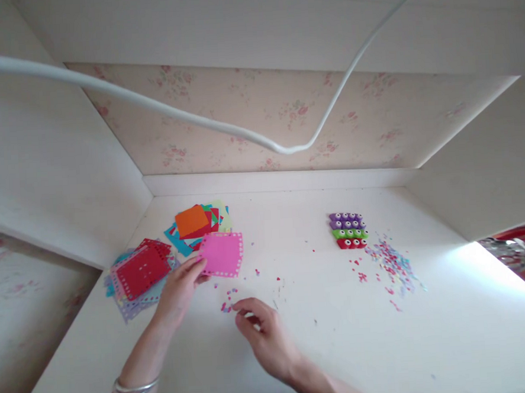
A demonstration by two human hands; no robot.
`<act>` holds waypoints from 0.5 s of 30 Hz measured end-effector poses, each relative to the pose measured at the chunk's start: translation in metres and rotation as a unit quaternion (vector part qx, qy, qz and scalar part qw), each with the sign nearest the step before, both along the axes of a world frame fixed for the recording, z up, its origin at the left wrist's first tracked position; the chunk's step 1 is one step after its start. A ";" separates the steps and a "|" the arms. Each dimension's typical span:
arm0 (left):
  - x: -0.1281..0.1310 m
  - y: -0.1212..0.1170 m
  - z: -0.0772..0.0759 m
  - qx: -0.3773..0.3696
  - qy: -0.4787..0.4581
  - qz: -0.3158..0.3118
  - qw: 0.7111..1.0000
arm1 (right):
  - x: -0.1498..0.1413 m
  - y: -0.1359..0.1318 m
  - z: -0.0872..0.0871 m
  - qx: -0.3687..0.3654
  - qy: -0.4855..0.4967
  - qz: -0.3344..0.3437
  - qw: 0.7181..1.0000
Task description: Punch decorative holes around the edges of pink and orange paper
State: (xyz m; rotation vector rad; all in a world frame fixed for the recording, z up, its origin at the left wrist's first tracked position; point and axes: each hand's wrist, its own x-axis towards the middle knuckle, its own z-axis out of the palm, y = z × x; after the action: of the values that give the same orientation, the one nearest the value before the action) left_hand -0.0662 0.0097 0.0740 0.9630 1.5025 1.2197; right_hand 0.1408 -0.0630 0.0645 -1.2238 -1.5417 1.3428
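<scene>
My left hand (pixel 183 287) grips the left edge of a pink sheet (pixel 222 255), which has small holes punched along its edges. The sheet is raised a little in front of a pile of coloured sheets (pixel 192 221) topped by an orange one. Lower and to the right, my right hand (pixel 266 334) has its fingers curled, with a small gap between thumb and index fingertip. Nothing shows between them. Small pink and purple punched bits (pixel 227 307) lie on the table just beside these fingertips.
Punched sheets (pixel 143 270), a red one on top, are piled at the left. At the right stand rows of small purple, green and red pieces with eye-like dots (pixel 348 230), beside a heap of coloured bits (pixel 393 262). A white cable (pixel 222 126) crosses above the white table (pixel 285 213).
</scene>
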 end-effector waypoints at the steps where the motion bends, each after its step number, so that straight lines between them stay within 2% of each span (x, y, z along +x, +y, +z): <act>1: -0.018 -0.002 0.001 0.005 -0.010 0.051 0.999 | -0.019 -0.004 0.000 -0.040 0.025 0.026 0.999; 3: -0.055 -0.005 0.003 0.020 -0.022 0.146 0.989 | -0.054 -0.011 -0.005 -0.131 0.073 0.077 0.986; 4: -0.073 -0.006 0.004 0.026 -0.024 0.182 0.983 | -0.071 -0.013 -0.009 -0.150 0.094 0.090 0.980; 6: -0.105 -0.008 0.006 0.027 -0.022 0.240 0.970 | -0.102 -0.013 -0.020 -0.131 0.119 0.084 0.981; 9: -0.139 -0.010 0.004 0.015 0.005 0.278 0.961 | -0.136 -0.002 -0.034 -0.121 0.115 0.019 0.986; 12: -0.152 -0.012 -0.003 0.003 0.066 0.267 0.961 | -0.143 0.025 -0.037 -0.154 0.122 -0.044 0.980; 15: -0.152 -0.015 -0.009 0.033 0.171 0.245 0.954 | -0.114 0.055 -0.034 -0.177 0.144 -0.119 0.966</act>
State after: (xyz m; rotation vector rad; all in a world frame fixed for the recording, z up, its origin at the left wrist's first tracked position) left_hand -0.2178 -0.0051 0.0647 0.9044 2.0725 1.5123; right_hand 0.0271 -0.0079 0.0302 -1.3080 -0.9479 1.5945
